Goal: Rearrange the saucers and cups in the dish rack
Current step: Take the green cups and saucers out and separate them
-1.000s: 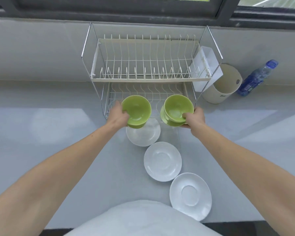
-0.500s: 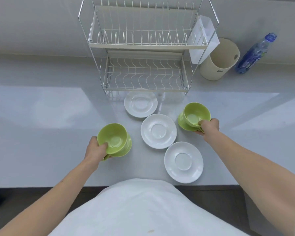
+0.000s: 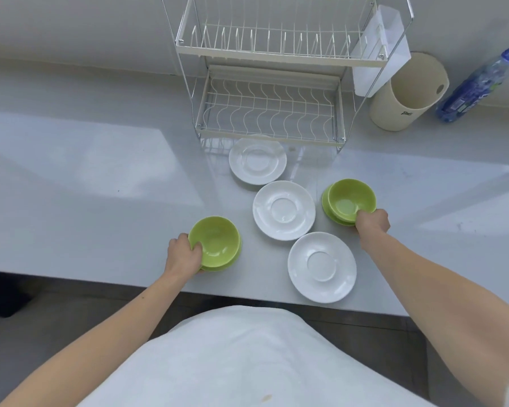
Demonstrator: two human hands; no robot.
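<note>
A two-tier wire dish rack [image 3: 269, 113] stands at the back of the counter with both tiers bare. Three white saucers lie in a diagonal row in front of it: far [image 3: 257, 160], middle [image 3: 284, 210], near [image 3: 321, 267]. My left hand [image 3: 184, 255] grips a green cup [image 3: 215, 242] sitting on a green saucer [image 3: 238, 254] left of the row, down on the counter. My right hand [image 3: 372, 221] grips a second green cup [image 3: 351, 198] on its green saucer [image 3: 326, 207] to the right of the row.
A white cutlery holder [image 3: 379, 54] hangs on the rack's right side. A beige canister [image 3: 409, 95] and a blue water bottle [image 3: 479, 83] lie at the back right. The grey counter [image 3: 86, 186] ends at a front edge near my body.
Both hands drew the green cups and saucers away from the rack's lower tier and lowered them to the counter, left one to the left of the white saucers, right one to the right.
</note>
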